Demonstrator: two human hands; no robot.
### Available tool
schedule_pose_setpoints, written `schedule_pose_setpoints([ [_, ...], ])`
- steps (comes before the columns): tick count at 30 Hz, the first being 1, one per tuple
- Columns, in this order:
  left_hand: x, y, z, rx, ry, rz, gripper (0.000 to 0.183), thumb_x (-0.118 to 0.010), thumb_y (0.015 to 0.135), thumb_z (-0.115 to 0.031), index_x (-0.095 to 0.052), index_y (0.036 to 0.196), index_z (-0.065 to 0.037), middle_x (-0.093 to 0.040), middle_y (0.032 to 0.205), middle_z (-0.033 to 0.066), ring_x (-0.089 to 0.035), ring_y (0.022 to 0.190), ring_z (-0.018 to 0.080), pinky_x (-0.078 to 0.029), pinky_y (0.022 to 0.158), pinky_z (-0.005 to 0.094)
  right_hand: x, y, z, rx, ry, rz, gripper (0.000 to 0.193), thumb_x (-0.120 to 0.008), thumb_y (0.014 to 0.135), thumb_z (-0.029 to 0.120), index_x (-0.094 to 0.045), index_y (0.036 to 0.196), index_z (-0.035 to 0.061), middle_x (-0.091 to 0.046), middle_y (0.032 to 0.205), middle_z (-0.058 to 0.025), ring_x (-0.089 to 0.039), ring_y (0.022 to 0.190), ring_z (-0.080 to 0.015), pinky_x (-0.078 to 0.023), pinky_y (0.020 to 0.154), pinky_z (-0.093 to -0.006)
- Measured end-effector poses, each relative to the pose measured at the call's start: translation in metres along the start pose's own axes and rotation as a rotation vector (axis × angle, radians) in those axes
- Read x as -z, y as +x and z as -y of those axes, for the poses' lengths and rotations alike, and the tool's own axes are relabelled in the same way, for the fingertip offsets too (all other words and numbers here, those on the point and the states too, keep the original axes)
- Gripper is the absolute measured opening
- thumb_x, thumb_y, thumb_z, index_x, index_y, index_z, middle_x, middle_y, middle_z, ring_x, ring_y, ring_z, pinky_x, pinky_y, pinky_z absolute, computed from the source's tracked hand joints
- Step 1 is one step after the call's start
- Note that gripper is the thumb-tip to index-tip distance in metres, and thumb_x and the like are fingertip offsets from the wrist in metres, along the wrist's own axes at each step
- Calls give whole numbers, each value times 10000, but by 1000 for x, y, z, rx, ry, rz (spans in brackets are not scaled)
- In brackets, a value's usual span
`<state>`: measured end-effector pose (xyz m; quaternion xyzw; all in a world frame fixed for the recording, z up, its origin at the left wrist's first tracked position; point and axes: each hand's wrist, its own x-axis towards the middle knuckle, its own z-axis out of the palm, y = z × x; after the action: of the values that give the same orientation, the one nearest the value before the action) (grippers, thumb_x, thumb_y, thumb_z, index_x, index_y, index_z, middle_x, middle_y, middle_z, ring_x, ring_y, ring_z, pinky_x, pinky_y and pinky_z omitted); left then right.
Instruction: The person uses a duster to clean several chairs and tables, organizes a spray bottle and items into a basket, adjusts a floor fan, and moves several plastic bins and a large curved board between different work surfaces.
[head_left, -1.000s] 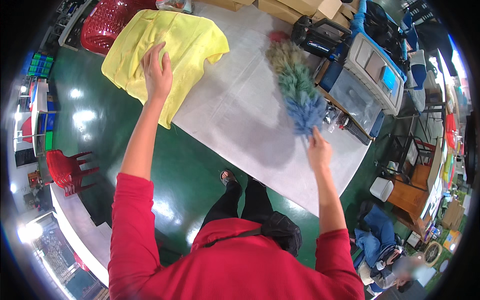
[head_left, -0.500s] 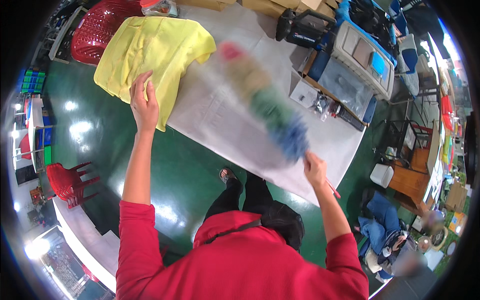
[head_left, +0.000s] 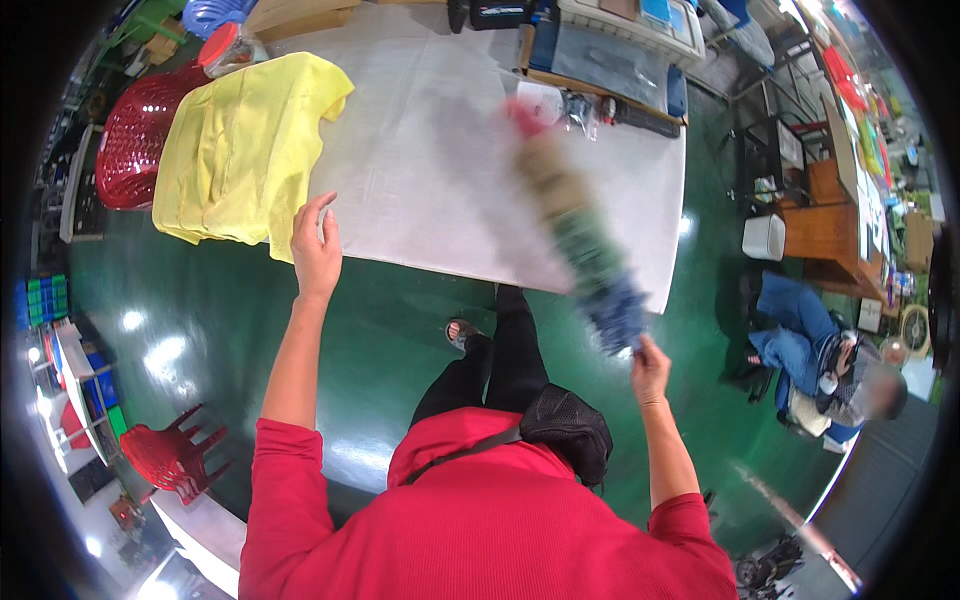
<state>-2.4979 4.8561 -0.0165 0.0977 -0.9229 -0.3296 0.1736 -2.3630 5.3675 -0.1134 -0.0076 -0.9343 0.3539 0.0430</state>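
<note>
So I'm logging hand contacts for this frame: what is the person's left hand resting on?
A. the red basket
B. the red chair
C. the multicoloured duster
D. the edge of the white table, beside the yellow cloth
D: the left hand lies flat on the near edge of the white table, just right of the yellow cloth; the right hand holds the blurred duster.

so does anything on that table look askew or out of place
The yellow cloth lies rumpled and skewed, draped over the white table's left end and near edge. The multicoloured duster in the right hand is only motion-blurred. Nothing looks spilled or damaged.
</note>
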Motion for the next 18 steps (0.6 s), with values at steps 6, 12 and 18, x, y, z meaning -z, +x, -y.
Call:
schedule_pose_setpoints([
  [6, -39, -12, -9, -83, -53, 107, 236, -471, 841, -35, -562, 1058, -53, -583, 1017, 89, -555, 960, 234, -431, 826, 330, -9, -54, -19, -482, -34, -179, 324, -569, 786, 35, -574, 1111, 38, -627, 804, -200, -596, 598, -229, -469, 606, -292],
  [12, -72, -4, -52, -64, -169, 181, 238, -472, 826, -15, -561, 1045, -43, -590, 1006, 98, -569, 938, 237, -434, 820, 331, -28, -38, 51, 37, -25, 432, 340, -588, 753, 136, -599, 1092, 149, -640, 839, -128, -613, 699, -327, -507, 639, -391],
  [18, -56, 4, -63, -108, 12, 7, 247, -478, 814, -2, -570, 1039, -46, -597, 996, 96, -563, 949, 253, -435, 823, 342, -7, 65, 61, 504, -91, 597, 475, -589, 687, 110, -557, 1149, 215, -558, 693, -12, -577, 561, -232, -477, 473, -344],
])
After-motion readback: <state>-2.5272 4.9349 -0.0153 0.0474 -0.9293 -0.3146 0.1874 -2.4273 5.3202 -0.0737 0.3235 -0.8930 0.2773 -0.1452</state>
